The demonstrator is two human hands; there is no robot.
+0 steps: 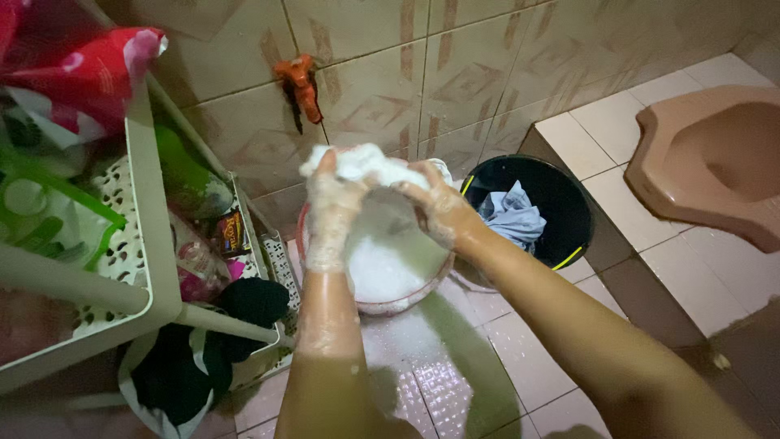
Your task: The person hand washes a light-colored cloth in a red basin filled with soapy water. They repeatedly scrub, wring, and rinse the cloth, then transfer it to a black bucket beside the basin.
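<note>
Both my hands are covered in soap foam and hold a white, sudsy cloth [370, 165] above a pink basin [398, 302] full of white lather. My left hand [329, 207] grips the cloth's left end from below. My right hand [437, 207] grips its right end. The cloth is bunched and stretched between the two hands, just over the basin's far rim.
A black bucket [569, 232] with a light blue cloth [513, 215] stands right of the basin. A white plastic rack [150, 244] with bottles and packets fills the left. An orange tap [299, 85] sticks out of the tiled wall. A pink squat toilet [715, 158] sits at right. The floor is wet.
</note>
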